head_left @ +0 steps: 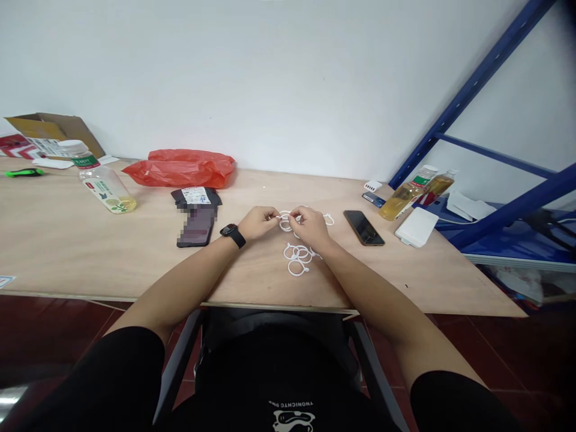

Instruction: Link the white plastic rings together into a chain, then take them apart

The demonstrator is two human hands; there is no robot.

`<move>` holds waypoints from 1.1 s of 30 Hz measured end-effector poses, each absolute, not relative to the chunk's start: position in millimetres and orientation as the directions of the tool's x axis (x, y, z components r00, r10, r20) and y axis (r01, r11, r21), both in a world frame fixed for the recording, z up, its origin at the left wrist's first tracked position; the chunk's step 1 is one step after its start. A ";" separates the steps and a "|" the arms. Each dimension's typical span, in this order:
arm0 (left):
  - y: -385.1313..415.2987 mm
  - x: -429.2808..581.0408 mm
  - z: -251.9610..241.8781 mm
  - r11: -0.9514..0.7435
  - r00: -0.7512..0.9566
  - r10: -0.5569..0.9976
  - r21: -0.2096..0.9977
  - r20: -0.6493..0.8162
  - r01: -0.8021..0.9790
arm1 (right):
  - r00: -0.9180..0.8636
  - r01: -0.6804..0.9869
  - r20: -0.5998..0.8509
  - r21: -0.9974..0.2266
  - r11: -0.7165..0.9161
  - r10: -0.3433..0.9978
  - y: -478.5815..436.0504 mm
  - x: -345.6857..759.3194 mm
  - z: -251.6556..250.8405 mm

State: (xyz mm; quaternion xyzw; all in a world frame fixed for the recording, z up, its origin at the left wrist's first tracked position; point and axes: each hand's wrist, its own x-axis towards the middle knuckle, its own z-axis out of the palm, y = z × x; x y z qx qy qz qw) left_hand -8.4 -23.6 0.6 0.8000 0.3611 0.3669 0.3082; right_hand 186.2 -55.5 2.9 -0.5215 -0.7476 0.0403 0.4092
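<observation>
My left hand (260, 222) is closed in a pinch, its fingertips at the left side of a thin white ring (285, 226). Facing it, my right hand (311, 227) also pinches, its thumb and forefinger at the ring's right side. More white rings, each with a small knob, lie just below my hands in an overlapping cluster (297, 254). The lowest ring (296, 267) is nearest the table edge. Another white ring (330, 219) shows just right of my right hand. My fingers partly hide the rings between them.
Left of my hands lie a dark phone (198, 228), a red plastic bag (184, 169) and a tilted-looking bottle (105, 183). To the right are another phone (363, 228), a white case (417, 227) and bottles of yellow drink (405, 195). A blue metal frame (472, 84) stands beyond.
</observation>
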 end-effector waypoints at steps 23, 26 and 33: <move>-20.8 -7.8 -2.6 -0.535 0.433 0.819 0.776 0.377 0.335 | -0.273 0.649 0.475 -0.551 0.525 0.837 -59.7 181.1 -1.1; -20.4 -7.2 -4.0 -0.539 0.430 0.818 0.769 0.382 0.343 | -0.280 0.647 0.473 -0.550 0.528 0.836 -60.9 178.1 -0.9; -21.6 -5.0 -4.6 -0.530 0.368 0.841 0.739 0.396 0.416 | -0.112 0.725 0.488 -0.555 0.407 0.866 -49.7 190.9 0.3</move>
